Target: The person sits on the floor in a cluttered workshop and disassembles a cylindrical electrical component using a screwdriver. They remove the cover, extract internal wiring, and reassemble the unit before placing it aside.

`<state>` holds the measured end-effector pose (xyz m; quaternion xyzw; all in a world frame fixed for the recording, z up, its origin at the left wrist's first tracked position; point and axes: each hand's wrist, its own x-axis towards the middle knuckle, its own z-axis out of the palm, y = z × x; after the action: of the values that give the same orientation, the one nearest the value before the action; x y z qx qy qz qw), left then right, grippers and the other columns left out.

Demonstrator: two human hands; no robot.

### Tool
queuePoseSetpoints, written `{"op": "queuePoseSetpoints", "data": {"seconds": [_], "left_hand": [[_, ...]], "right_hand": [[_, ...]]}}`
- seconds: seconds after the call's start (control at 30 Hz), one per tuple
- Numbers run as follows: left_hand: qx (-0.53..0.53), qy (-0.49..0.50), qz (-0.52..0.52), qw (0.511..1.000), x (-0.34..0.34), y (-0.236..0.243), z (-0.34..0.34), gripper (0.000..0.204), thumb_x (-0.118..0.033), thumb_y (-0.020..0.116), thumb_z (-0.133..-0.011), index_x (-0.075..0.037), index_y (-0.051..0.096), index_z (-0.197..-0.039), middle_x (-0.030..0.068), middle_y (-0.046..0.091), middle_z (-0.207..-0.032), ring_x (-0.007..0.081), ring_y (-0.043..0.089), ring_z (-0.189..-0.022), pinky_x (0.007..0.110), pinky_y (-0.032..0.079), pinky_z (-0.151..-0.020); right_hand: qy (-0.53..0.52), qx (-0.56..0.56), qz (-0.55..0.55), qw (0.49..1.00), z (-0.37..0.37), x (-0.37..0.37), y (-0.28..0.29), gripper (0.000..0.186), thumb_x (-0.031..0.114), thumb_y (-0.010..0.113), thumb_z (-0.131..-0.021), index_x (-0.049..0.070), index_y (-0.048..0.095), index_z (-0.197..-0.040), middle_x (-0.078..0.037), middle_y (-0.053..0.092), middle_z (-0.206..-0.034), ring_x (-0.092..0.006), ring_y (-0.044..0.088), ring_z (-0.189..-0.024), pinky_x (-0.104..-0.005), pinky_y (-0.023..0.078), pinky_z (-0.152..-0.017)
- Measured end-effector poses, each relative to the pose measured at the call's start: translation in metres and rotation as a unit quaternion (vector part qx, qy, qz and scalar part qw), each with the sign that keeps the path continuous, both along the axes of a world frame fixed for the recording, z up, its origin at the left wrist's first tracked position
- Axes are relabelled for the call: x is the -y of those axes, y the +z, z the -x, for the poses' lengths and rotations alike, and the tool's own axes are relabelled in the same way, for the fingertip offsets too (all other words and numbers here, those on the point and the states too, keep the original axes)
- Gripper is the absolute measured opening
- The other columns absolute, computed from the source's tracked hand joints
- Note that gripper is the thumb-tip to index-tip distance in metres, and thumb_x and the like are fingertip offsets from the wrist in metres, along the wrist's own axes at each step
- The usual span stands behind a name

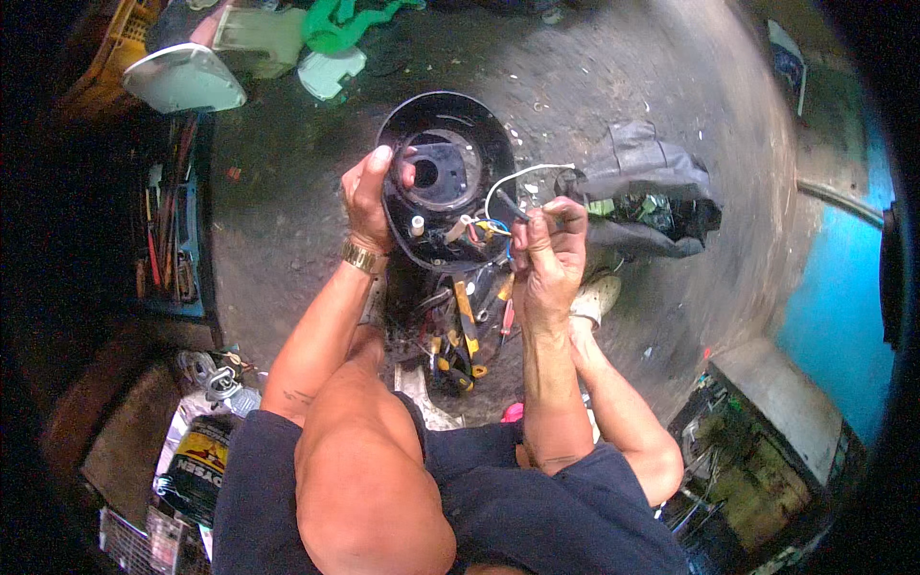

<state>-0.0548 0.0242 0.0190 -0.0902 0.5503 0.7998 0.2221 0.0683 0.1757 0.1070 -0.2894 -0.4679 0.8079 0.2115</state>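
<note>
1 black housing (458, 165) lies between the hands (369, 203) (551, 254).

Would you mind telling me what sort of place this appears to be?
Probably a small repair workshop: the left hand holds a black housing with exposed wires, yellow-and-black hand tools lie nearby, and a blue tray at the left holds more long tools.

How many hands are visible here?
2: the left hand holds the black housing at its left rim; the right hand is to its right, by the white wire. No others show.
</note>
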Motion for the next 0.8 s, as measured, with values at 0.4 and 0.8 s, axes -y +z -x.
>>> {"op": "queuePoseSetpoints", "data": {"seconds": [0.4, 0.8], "left_hand": [[-0.217, -0.258, 0.435, 0.835, 0.004, 0.015, -0.001, 0.11, -0.074, 0.068, -0.074, 0.002, 0.038, -0.147, 0.0252, 0.056, -0.133, 0.0363, 0.057, -0.117, 0.043, 0.044, -0.101], [-0.504, -0.235, 0.388, 0.735, 0.021, 0.02, -0.037, 0.113, -0.036, 0.088, -0.059, -0.006, 0.028, -0.151, 0.0252, 0.049, -0.141, 0.0423, 0.052, -0.126, 0.053, 0.04, -0.106]], "right_hand": [[0.03, 0.059, 0.195, 0.978, 0.076, -0.081, -0.074, 0.018, 0.005, 0.053, -0.099, 0.005, 0.063, -0.114, -0.008, 0.067, -0.09, -0.016, 0.065, -0.071, -0.0281, 0.055, -0.061], [0.248, 0.081, -0.115, 0.958, 0.019, -0.003, 0.035, 0.018, -0.002, 0.051, -0.09, 0.004, 0.065, -0.099, -0.003, 0.063, -0.089, -0.0144, 0.06, -0.075, -0.0287, 0.049, -0.068]]}}
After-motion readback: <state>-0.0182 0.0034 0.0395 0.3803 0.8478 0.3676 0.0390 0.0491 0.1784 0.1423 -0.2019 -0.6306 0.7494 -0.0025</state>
